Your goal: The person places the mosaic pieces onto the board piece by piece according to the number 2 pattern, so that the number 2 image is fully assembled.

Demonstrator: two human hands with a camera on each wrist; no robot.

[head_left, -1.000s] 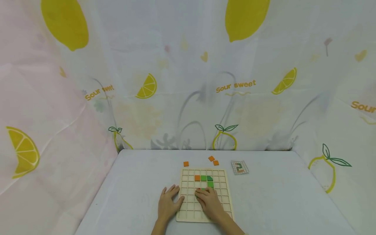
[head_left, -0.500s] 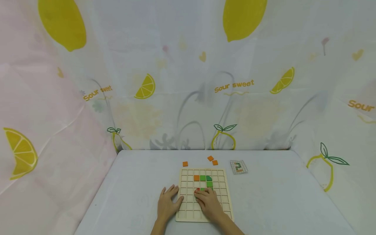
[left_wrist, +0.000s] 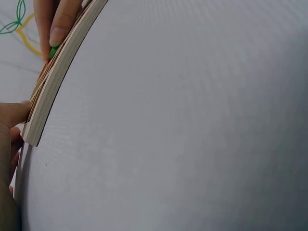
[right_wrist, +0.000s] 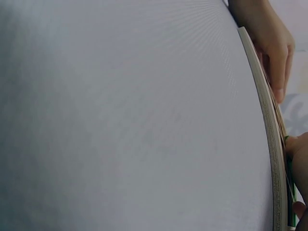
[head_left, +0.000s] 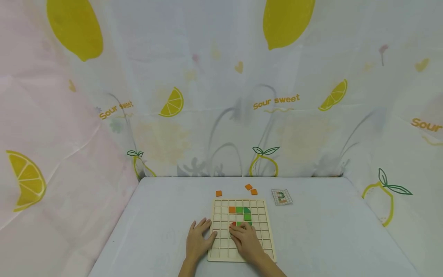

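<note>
A pale wooden grid board (head_left: 224, 253) lies flat on the table. My left hand (head_left: 198, 240) rests at its left edge, fingers spread on the cloth and thumb over the board. My right hand (head_left: 247, 240) is over the middle of the board, its fingertips bent onto a red tile (head_left: 232, 224) that they partly cover. Green tiles (head_left: 247, 217) and one orange tile (head_left: 232, 210) sit in cells above it. In the left wrist view, the right fingertips (left_wrist: 57, 36) touch down by a green tile (left_wrist: 53, 51).
Beyond the board lie three loose orange tiles (head_left: 219, 193). A pattern card (head_left: 282, 197) with a green and orange figure lies to their right. The white table (head_left: 332, 231) is enclosed by lemon-printed cloth (head_left: 214, 127) at the back and sides.
The right fingertips have shifted slightly at the red tile, and more of its red shows. My left hand stays at the board's edge.
</note>
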